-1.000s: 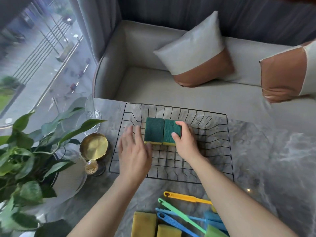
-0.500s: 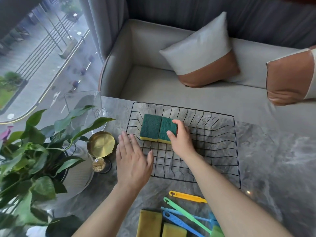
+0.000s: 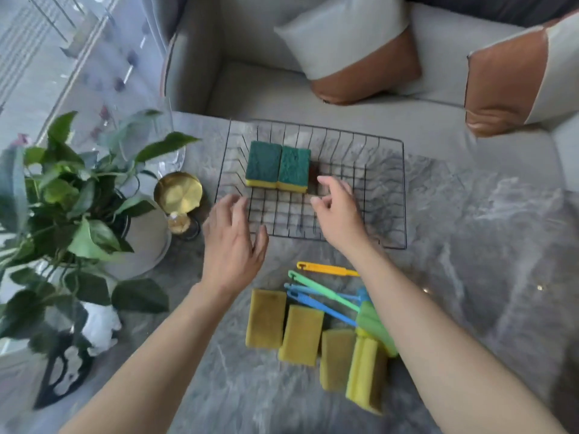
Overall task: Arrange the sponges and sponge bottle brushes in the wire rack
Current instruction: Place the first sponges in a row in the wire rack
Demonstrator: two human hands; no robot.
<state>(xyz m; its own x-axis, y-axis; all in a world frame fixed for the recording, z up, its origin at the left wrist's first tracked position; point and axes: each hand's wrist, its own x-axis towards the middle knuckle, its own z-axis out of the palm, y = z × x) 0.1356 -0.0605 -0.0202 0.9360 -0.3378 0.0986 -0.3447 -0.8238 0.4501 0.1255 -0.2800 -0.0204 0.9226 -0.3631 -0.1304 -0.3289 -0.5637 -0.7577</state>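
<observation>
In wire rack (image 3: 388, 195), 2 sponges (image 3: 277, 167) now released, both hands off, right (image 3: 340, 211) & left (image 3: 233, 242) spread

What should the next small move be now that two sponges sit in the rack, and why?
Probably bring the right hand back toward the yellow sponges on the table and pick one up. Both hands are empty, and the left hand rests at the wire rack edge. The two green-topped sponges lie side by side at the rack's far left, with bare wire beside them for the next one.
</observation>
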